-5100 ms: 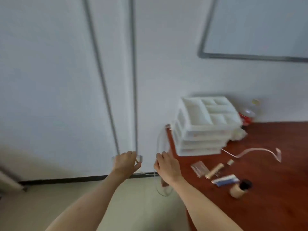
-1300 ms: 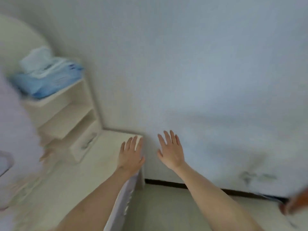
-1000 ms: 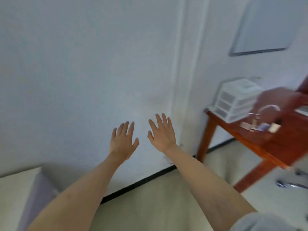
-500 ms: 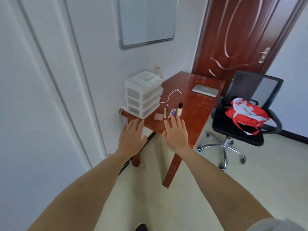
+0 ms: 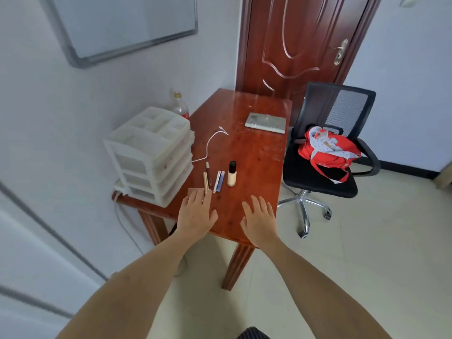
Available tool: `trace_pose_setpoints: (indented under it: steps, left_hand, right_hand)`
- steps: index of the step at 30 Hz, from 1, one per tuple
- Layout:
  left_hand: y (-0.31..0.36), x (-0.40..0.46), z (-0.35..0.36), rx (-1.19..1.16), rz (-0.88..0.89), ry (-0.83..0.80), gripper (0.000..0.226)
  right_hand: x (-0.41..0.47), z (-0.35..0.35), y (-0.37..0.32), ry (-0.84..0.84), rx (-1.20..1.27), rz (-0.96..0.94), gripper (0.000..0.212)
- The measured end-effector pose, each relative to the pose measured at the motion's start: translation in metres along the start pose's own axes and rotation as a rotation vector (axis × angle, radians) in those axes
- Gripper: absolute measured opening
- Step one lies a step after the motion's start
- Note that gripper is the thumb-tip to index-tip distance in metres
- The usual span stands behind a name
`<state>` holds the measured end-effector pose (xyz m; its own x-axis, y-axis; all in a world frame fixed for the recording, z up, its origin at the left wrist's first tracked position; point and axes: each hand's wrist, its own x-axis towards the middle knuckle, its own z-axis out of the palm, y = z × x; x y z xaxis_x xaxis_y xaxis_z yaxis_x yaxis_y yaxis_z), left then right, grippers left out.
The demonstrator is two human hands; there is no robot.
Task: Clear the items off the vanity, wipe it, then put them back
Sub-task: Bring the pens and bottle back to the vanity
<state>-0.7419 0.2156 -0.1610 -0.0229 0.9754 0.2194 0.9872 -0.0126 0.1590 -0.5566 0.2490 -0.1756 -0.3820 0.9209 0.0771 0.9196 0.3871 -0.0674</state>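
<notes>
Entry: vanity (image 5: 256, 152), red-brown wooden table, items not yet removed. Left hand (image 5: 195, 214) is held palm down, fingers straight and loosely together, nothing gripped; whether the palm touches the wood cannot be told. Just beyond its fingertips a small tan flat piece (image 5: 194, 191) is listed, partly hidden, and two slim pencils (image 5: 206, 178) lying side by side. A little to the right of those fingertips a blue-and-white tube (image 5: 219, 181) and a cream bottle with black cap (image 5: 231, 174) are found, the bottle lying flat. Right hand (image 5: 259, 217) is held likewise, fingers straight and slightly spread, empty, over bare wood near the front edge. Well beyond the left fingers a white drawer organiser (image 5: 151, 152) is set against the wall, with a white cable (image 5: 210, 145) beside it, a clear bottle (image 5: 179, 106) behind, and a grey notebook (image 5: 265, 122) at the far end. Step judged in hand: clearing, at its very start. Next move is judged to call for the small cosmetics nearest the left fingertips to be gathered and carried off; no cloth is seen.
</notes>
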Motion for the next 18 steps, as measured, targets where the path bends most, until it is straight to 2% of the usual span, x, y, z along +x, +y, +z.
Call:
trace_pose_setpoints:
  steps: [5, 11, 14, 18]
  left_hand:
    - [-0.002, 0.055, 0.044, 0.004, -0.047, -0.088, 0.056]
    - [-0.002, 0.126, 0.089, -0.047, -0.188, -0.176, 0.051]
    - [-0.001, 0.156, 0.101, -0.033, -0.217, -0.236, 0.044]
    - [-0.006, 0.183, 0.115, -0.029, -0.261, -0.281, 0.036]
  right_hand:
    - [0.06, 0.032, 0.025, -0.091, 0.033, 0.006, 0.048]
    - [0.152, 0.064, 0.049, -0.13, 0.155, -0.062, 0.058]
    - [0.188, 0.074, 0.053, -0.122, 0.35, -0.118, 0.066]
    - [0.219, 0.087, 0.057, -0.235, 0.637, -0.065, 0.078]
